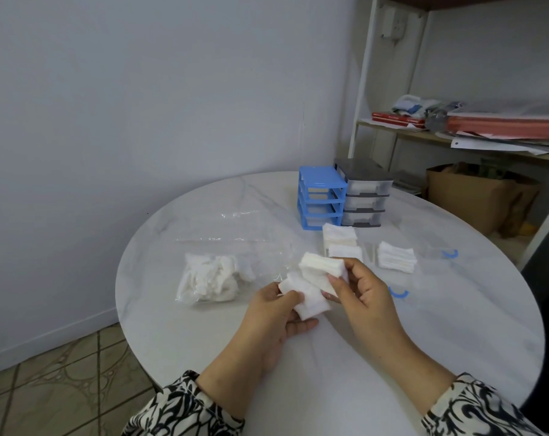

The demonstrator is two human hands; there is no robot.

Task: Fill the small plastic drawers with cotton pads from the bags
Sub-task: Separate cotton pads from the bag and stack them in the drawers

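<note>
Nearest: your patterned sleeves (185,407), at the bottom edge of the round white marble table (455,325).

Your left hand (276,316): thumb and fingers pinched together on a small stack of cotton pads (307,298), held above the table; its long axis runs from near-left to far-right.

Your right hand (364,294): fingertips closed on a second stack of pads (322,267), just above and touching the first, lying roughly left to right, edges facing you.

Left of the hands: a clear bag (213,278) lying flat, loose pads bunched inside.

Beyond the hands: two pad stacks (341,240) on the table, a third stack (396,256) to their right, all lying flat. Two blue clips (398,292) nearby.

Farther: a blue drawer unit (322,198) and a grey drawer unit (364,193), upright, touching side by side, fronts angled toward your right.

Farthest: a white shelf (392,127) with papers, and a cardboard box (474,196).
</note>
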